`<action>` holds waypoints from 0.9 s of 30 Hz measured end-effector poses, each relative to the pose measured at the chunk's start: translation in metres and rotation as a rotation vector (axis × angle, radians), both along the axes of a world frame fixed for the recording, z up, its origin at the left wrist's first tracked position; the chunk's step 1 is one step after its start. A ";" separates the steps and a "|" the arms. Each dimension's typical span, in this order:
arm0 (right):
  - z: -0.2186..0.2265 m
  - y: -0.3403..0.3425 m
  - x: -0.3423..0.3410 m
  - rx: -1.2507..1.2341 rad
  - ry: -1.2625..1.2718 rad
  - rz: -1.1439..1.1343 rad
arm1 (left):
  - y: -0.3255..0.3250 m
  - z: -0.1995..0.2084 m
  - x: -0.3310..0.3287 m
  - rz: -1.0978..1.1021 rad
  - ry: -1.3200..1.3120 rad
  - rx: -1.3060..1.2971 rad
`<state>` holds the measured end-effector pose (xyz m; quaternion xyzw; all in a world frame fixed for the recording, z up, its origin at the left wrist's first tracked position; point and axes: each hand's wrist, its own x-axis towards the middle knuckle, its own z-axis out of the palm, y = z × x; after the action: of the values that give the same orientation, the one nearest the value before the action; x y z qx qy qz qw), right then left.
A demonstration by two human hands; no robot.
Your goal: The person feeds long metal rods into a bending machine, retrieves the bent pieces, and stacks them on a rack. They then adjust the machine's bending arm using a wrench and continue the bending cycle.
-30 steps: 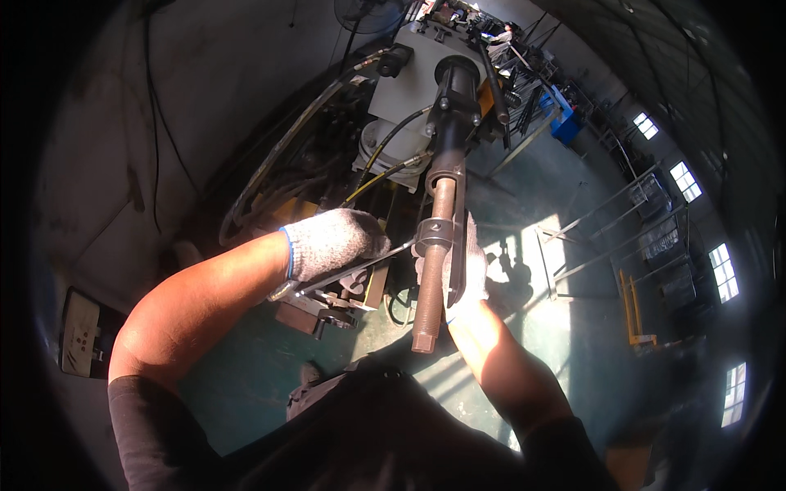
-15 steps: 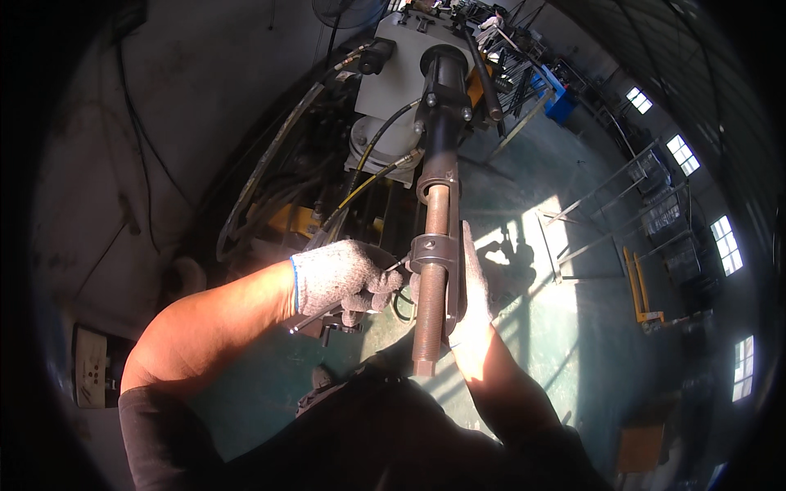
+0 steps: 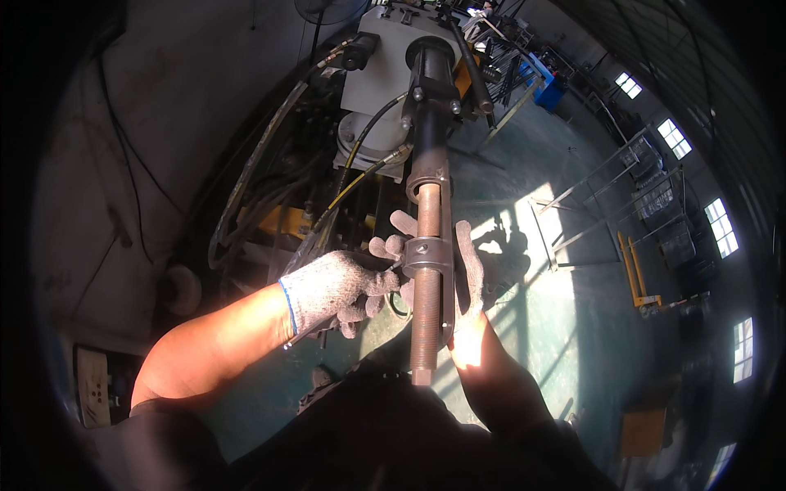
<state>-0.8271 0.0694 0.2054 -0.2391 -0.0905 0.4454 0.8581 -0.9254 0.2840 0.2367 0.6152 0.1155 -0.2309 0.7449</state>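
A threaded metal rod (image 3: 426, 323) runs toward me through a dark collar (image 3: 427, 254), beside a long flat bar (image 3: 447, 303). My left hand (image 3: 332, 290), in a knit glove, is closed around a thin metal rod (image 3: 301, 336). One end sticks out below the glove; the other points at the collar's left side. My right hand (image 3: 467, 274), also gloved, cups the collar and bar from underneath. Its thumb is on the right side and its fingertips show on the left; the palm is hidden.
Ahead, a black cylinder (image 3: 431, 139) carries the rod, fixed to a grey machine body (image 3: 372, 90). Hoses (image 3: 352, 188) hang left of it. On the right are a metal frame (image 3: 573, 237), a yellow forked piece (image 3: 637, 274) and a blue bin (image 3: 550, 92). A control box (image 3: 92, 385) stands lower left.
My right hand's fingers have come up into sight left of the collar, and its thumb has spread away from the bar. My left hand still holds the thin rod. The view has shifted slightly.
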 end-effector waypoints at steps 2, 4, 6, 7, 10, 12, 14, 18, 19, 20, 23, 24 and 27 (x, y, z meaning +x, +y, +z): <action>-0.002 0.004 0.007 0.082 0.056 0.082 | 0.002 -0.001 -0.004 -0.019 0.000 -0.025; -0.005 0.005 0.013 -0.031 0.124 0.051 | 0.001 -0.003 -0.007 -0.009 0.027 -0.079; -0.006 0.006 0.016 -0.060 0.121 0.032 | 0.000 -0.004 -0.008 -0.017 0.030 -0.012; -0.006 0.006 0.017 -0.075 0.114 0.029 | 0.000 -0.005 -0.007 -0.016 0.012 0.006; -0.002 0.007 0.015 -0.037 0.129 0.057 | -0.001 -0.006 -0.006 -0.001 0.041 -0.031; 0.003 0.009 0.013 -0.095 0.124 0.030 | -0.001 -0.007 -0.005 0.003 0.041 -0.053; 0.008 0.010 0.010 -0.168 0.121 -0.017 | -0.001 -0.006 -0.004 0.006 0.042 -0.050; 0.018 0.011 0.003 -0.281 0.108 -0.094 | 0.000 -0.003 -0.001 -0.065 0.058 0.111; 0.019 0.011 0.002 -0.297 0.106 -0.101 | 0.000 -0.001 0.000 -0.073 0.063 0.151; 0.021 0.011 0.002 -0.302 0.099 -0.101 | -0.001 0.001 0.000 -0.080 0.059 0.175; 0.022 0.008 0.001 -0.312 0.070 -0.106 | -0.003 0.008 0.002 -0.064 0.063 0.182; 0.022 0.006 0.001 -0.311 0.049 -0.107 | -0.004 0.011 0.004 -0.082 0.035 0.206; 0.018 0.003 0.001 -0.311 0.050 -0.178 | -0.003 0.020 0.007 -0.143 -0.015 0.307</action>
<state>-0.8258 0.0721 0.2230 -0.3647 0.0225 0.3820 0.8489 -0.9183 0.2814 0.2568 0.7299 0.0999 -0.2584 0.6249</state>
